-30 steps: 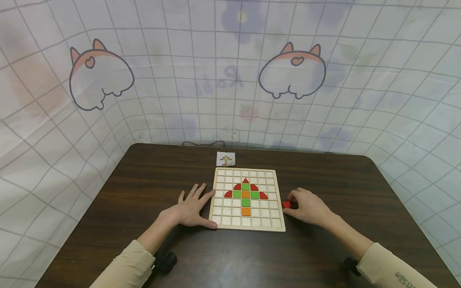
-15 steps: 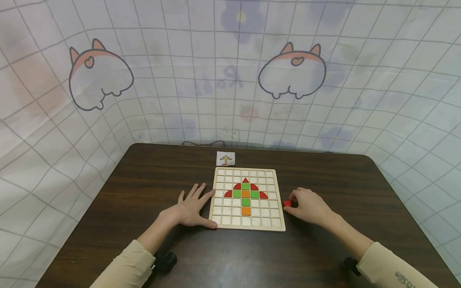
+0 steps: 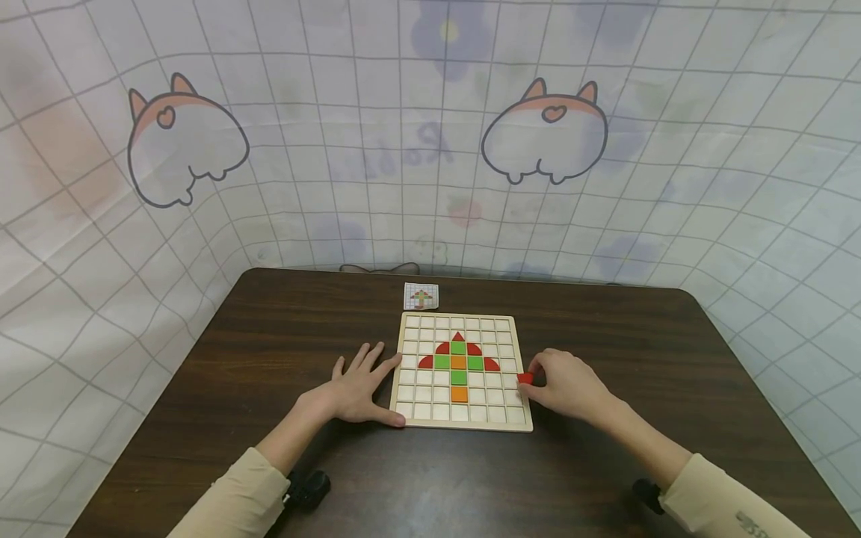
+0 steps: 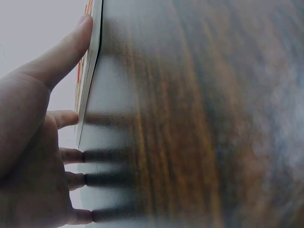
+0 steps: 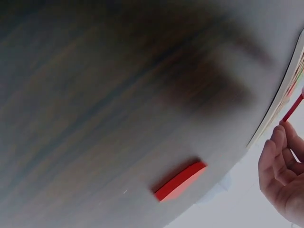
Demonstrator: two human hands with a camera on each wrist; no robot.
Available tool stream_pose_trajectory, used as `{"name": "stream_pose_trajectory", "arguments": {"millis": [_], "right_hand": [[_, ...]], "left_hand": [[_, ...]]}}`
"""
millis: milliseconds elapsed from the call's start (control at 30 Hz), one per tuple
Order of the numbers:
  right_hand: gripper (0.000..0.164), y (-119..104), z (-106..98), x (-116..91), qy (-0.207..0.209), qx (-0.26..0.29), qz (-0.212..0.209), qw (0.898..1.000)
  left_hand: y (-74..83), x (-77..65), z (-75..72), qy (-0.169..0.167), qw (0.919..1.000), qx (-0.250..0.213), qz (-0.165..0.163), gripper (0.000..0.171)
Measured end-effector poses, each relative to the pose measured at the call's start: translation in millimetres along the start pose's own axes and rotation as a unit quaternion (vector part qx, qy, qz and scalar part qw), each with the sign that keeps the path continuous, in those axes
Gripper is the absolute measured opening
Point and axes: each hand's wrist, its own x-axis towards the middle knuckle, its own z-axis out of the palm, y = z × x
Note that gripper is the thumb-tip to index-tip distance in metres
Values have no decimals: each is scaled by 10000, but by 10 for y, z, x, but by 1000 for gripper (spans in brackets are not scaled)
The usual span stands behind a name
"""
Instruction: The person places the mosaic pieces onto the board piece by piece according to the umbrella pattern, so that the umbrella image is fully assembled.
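A wooden grid board (image 3: 424,428) lies on the table. Its cells hold a red triangle (image 3: 458,337), red quarter-circle pieces (image 3: 492,365), green squares (image 3: 459,378) and two orange squares (image 3: 460,394). My left hand (image 3: 354,390) is spread at the board's left side, index fingertip at the edge and thumb at the near corner. At the board's right edge, my right hand (image 3: 572,385) pinches a flat red tile (image 3: 525,379) between thumb and fingers. Another red tile (image 5: 181,180), with a curved side, lies on the table in the right wrist view; my right hand hides it in the head view.
Behind the board lies a small card (image 3: 421,297) printed with a similar coloured figure on a grid. The dark wooden table (image 3: 430,486) ends at a hanging white curtain (image 3: 377,187) with grid lines and cartoon animals.
My right hand has moved left with the red tile, from just beside the board to over its right edge. My left hand stays where it was.
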Motion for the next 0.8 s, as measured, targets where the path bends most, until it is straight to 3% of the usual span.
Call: {"name": "stream_pose_trajectory", "arguments": {"millis": [500, 800], "right_hand": [[29, -342, 123, 75, -124, -264, 106, 9995], [30, -523, 252, 103, -92, -387, -197, 9990]], "left_hand": [[-7, -4, 0, 22, 10000, 30, -34, 114], [-14, -6, 9, 26, 10000, 37, -11, 115]]}}
